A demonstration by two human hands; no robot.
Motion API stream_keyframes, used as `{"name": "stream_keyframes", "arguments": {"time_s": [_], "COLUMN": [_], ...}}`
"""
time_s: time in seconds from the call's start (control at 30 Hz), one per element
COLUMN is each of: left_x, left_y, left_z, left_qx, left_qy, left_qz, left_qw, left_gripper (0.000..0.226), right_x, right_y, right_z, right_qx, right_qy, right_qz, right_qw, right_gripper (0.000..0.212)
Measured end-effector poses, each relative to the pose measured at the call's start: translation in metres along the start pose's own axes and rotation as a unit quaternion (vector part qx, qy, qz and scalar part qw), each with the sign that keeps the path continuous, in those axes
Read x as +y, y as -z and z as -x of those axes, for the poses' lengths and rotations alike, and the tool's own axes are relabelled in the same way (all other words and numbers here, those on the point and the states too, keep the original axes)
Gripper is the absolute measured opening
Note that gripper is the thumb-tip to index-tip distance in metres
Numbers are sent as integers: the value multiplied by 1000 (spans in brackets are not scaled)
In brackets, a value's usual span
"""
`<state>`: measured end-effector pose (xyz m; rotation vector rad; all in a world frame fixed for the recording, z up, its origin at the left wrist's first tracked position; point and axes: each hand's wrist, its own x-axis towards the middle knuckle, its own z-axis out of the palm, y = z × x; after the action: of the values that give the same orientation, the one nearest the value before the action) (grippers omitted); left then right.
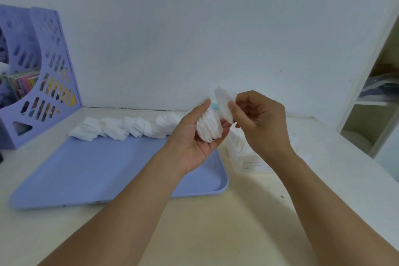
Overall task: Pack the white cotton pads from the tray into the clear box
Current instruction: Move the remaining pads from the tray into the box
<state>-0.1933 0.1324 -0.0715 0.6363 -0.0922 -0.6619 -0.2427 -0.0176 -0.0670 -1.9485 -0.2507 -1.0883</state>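
**A stack in my left hand, one pad in my right**

Nearest to me is the pale table (248, 222), with both my forearms reaching out over it. The blue tray (86, 170) lies on the left, its near part bare and its right rim passing under my left wrist.

My left hand (198, 136) is raised above the far right corner of the tray, palm turned up, fingers and thumb curled round a stack of white cotton pads (208, 125) held on edge. The thumb tip stands above the stack's far side.

My right hand (259, 119) is just beside it, to the right, fingers curled in. Thumb and forefinger pinch a single pad (224, 103) by its right edge. That pad stands tilted, above and just to the right of the stack; whether it touches the stack I cannot tell.

Below my right hand, on the table just right of the tray, sits the clear box (248, 157). White pads show inside it, and a printed label is on its near wall. My hand hides most of its right part.

Farther off, a loose row of pads (121, 126) lies along the tray's far edge, running leftward from my left hand. A purple file rack (49, 67) stands at the far left against the white wall (194, 28), and a shelf unit (375, 97) is at the far right.
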Motion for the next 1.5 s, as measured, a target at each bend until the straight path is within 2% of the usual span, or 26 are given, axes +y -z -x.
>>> {"name": "stream_keyframes", "arguments": {"time_s": [0.1, 0.23, 0.33, 0.47, 0.5, 0.53, 0.63, 0.67, 0.7, 0.83, 0.9, 1.03, 1.1, 1.17, 1.2, 1.3, 1.33, 1.4, 1.43, 1.5], "left_x": [1, 1, 2, 2, 2, 2, 2, 1, 0, -1, -3, -11, -12, -11, -11, -7, -5, -4, -4, -12], "left_y": [1, 2, 1, 2, 3, 4, 3, 2, 1, 1, 1, -1, -1, -1, -1, -1, -2, -2, -3, -5], "left_z": [-3, -3, -2, -2, -2, -2, 1, 2, 4, 7, 9, 9, 9, 9, 9, 6, 6, 5, 5, 2], "left_qx": [8, -18, -18, -17, -16, -16, -29, -42, -55, -76, -84, -105, -122, -131, -130, -137, -144, -142, -142, -126], "left_qy": [1, 5, 6, 7, 9, 10, 28, 33, 36, 18, 22, 37, 42, 44, 40, 66, 85, 95, 85, 50], "left_qz": [-1, -20, -40, -77, -89, -99, -131, -151, -174, -238, -239, -225, -239, -247, -244, -160, -105, -28, -29, -67], "left_qw": [1000, 1000, 999, 997, 996, 995, 991, 987, 982, 968, 967, 968, 962, 959, 960, 975, 980, 985, 986, 989], "left_gripper": [66, 59, 52, 56, 57, 58, 52, 50, 48, 50, 40, 23, 19, 22, 28, 62, 58, 37, 32, 39], "right_x": [-3, 1, 5, 4, 3, 3, 2, 2, 2, -1, -1, -3, -1, -1, -2, -7, -7, -6, -6, -6], "right_y": [2, -3, -5, -3, -3, -2, 2, 2, 1, 0, -1, -13, -12, -7, -6, -4, -3, 0, 1, 1], "right_z": [0, 3, 4, 3, 4, 3, 3, 3, 3, 1, 3, 12, 11, 8, 7, 5, 4, 3, 2, 3], "right_qx": [42, -43, -88, -110, -118, -134, -229, -255, -266, -250, -260, -299, -298, -279, -263, -212, -201, -190, -192, -203], "right_qy": [51, 113, 109, 100, 88, 61, -35, -62, -85, -92, -86, -104, -83, -43, -31, -61, -75, -106, -115, -119], "right_qz": [44, 93, 88, 87, 88, 89, 43, 11, -20, -64, -49, -51, -43, -21, -27, -118, -151, -197, -200, -165], "right_qw": [997, 988, 986, 985, 985, 985, 972, 965, 960, 962, 960, 947, 950, 959, 964, 968, 965, 956, 954, 958], "right_gripper": [5, 5, 5, 8, 13, 28, 93, 103, 101, 52, 58, 98, 104, 99, 89, 62, 60, 59, 57, 60]}}
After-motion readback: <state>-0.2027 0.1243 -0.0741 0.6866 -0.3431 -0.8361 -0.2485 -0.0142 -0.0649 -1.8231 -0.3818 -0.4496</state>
